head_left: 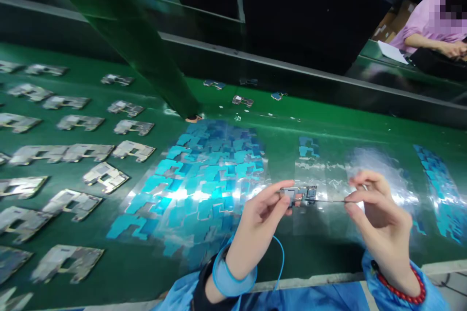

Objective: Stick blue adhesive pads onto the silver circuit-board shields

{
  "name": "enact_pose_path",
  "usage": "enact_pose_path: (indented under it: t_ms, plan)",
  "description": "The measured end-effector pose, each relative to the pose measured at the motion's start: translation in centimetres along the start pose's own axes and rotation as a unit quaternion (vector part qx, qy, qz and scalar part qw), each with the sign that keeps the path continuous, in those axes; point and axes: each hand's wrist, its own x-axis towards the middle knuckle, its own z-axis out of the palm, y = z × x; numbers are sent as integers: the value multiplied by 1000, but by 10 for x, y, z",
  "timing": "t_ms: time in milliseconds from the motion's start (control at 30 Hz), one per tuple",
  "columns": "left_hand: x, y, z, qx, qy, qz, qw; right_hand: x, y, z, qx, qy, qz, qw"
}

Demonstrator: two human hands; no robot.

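My left hand [260, 214] is closed on one end of a small circuit board [301, 195], pinching it between thumb and fingers above the bench. In my right hand [381, 209] is a thin pointed metal tool [330, 200], gripped between thumb and index finger. Its tip reaches the right end of the board; whether they touch, I cannot tell. A blue wrist strap [233, 274] with a cord circles my left wrist. Beneath and beside my hands lie clear sheets, and blue film pieces [211, 189] shaped like boards cover the one to the left.
Rows of circuit boards [89, 148] lie on the green bench [175, 277] at left. A green post [138, 29] rises behind the sheets, with several small boards [242, 101] near it. Another blue film sheet [440, 194] lies at right. A person in pink [419, 24] works across the bench.
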Motion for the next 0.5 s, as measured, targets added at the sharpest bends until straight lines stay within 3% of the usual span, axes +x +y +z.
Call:
enact_pose_path:
  t_ms: [133, 233, 500]
  plan:
    - [1, 0, -1, -96, -28, -40, 994, -3, 16, 11, 142, -33, 126, 981]
    - [0, 0, -4, -128, -26, -48, 990, -4, 26, 18, 175, -41, 182, 967]
    - [-2, 8, -5, -115, -9, -52, 992, -3, 27, 18, 217, -85, 192, 953]
